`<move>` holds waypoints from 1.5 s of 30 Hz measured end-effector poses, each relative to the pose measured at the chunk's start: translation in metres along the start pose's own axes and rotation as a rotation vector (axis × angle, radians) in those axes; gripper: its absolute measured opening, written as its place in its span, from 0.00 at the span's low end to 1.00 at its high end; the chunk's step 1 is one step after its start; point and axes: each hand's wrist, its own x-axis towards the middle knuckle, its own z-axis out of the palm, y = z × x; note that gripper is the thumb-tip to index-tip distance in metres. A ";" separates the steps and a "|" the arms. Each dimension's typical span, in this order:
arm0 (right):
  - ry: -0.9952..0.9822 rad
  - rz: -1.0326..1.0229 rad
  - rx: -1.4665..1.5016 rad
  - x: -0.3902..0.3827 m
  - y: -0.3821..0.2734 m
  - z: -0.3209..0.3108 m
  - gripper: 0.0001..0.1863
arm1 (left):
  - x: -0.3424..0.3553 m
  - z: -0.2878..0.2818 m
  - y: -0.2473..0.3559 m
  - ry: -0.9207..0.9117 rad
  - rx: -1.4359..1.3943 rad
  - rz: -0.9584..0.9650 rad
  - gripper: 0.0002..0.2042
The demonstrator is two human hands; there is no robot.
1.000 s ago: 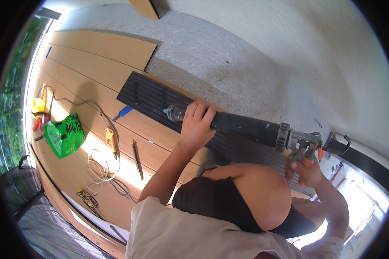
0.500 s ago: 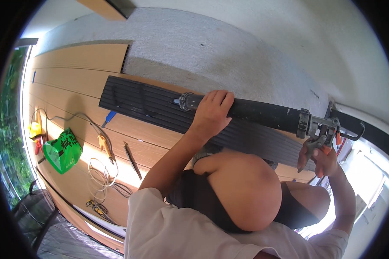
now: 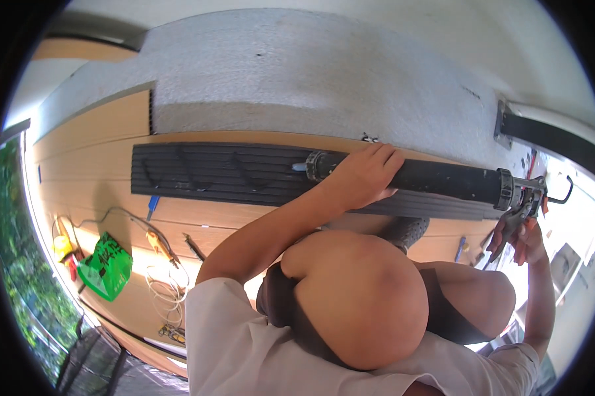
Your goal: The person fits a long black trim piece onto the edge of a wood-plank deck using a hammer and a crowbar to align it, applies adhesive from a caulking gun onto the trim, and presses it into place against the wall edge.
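Left hand point(image 3: 368, 175) gripped the cylindrical, scuffed caulking gun point(image 3: 450, 179); right hand point(image 3: 531, 241) clasped its metal handle point(image 3: 510, 224). Ribbed dark plank point(image 3: 211, 173) lay beneath.

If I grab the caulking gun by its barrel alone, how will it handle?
The caulking gun will probably stay stiff: its long black barrel looks straight. It may feel rear-heavy, with the metal trigger end out by the right hand. Being round, the barrel might twist in one grip; here the left hand wraps over it.
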 end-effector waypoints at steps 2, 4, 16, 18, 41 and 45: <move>0.059 0.006 0.059 -0.021 0.007 -0.008 0.33 | 0.019 0.017 0.002 0.008 -0.039 0.089 0.31; 0.160 0.057 0.102 -0.044 0.016 -0.015 0.29 | 0.025 0.026 0.010 -0.050 -0.091 0.113 0.31; 0.513 0.170 0.165 -0.183 0.092 -0.033 0.33 | 0.060 0.077 0.046 -0.385 -0.399 0.326 0.31; 0.519 0.107 0.115 -0.175 0.091 -0.022 0.32 | 0.080 0.091 0.042 -0.400 -0.452 0.283 0.33; 0.918 0.169 0.404 -0.267 0.135 0.015 0.28 | 0.164 0.066 -0.031 -0.461 -0.381 -0.202 0.13; 0.996 0.169 0.504 -0.272 0.135 0.005 0.22 | 0.099 0.031 -0.089 -0.419 -0.160 -0.369 0.11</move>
